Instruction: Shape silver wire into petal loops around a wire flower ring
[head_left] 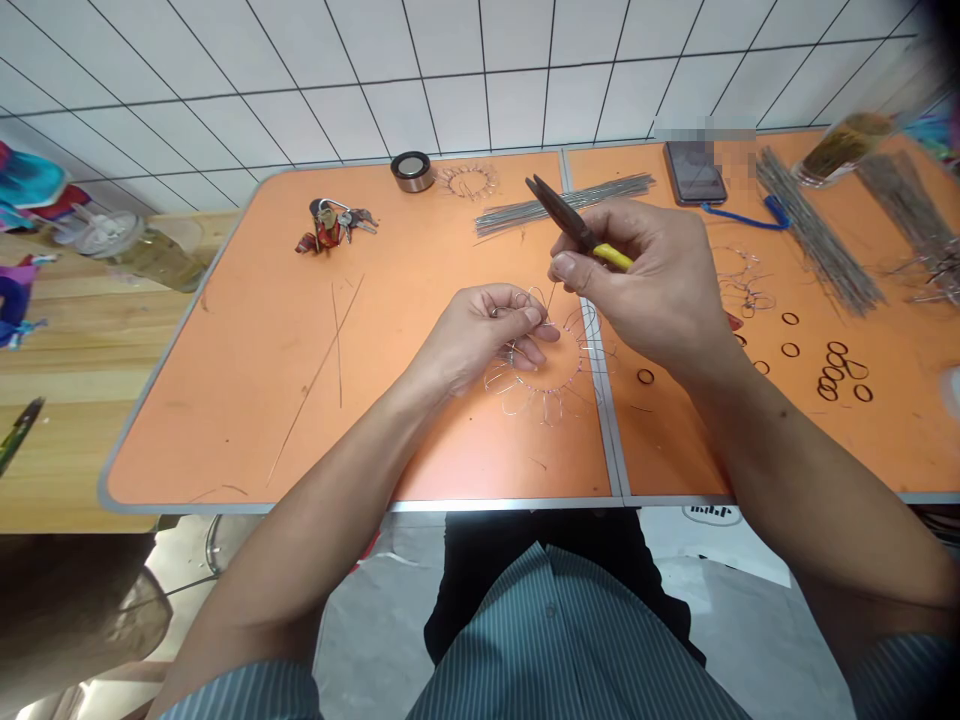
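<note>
while one orange desk (187, 400), split into two panels by a single metal strip (609, 430), fills most of the view, three bundles of straight wire lie on it: one bundle (525, 212) at the back middle, two at the right, one of these (821, 235) near the phone and the other (911, 215) farther out.

two bare hands work above the desk. the left hand (495, 330) has its fingers pinched on a looped wire ring (552, 392), which lies near the strip, beneath and beside that hand. the right hand (652, 270) has its fingers closed around one pair of pliers (577, 222), tips pointing up and away. one wire end (552, 297) rises between the hands; whether the right thumb touches it, i cannot tell.

two long loose wires (315, 375) cross on the left panel. two more wire rings rest at the back (471, 166) and right (739, 255).

one glass (841, 150), one phone (694, 172) beside one blue cord (742, 216), one bunch of keys (346, 222) and one tape roll (412, 172) follow.

smallest are the dark rings (646, 370): several apart, others heaped, overlapping too much for a sure count.
</note>
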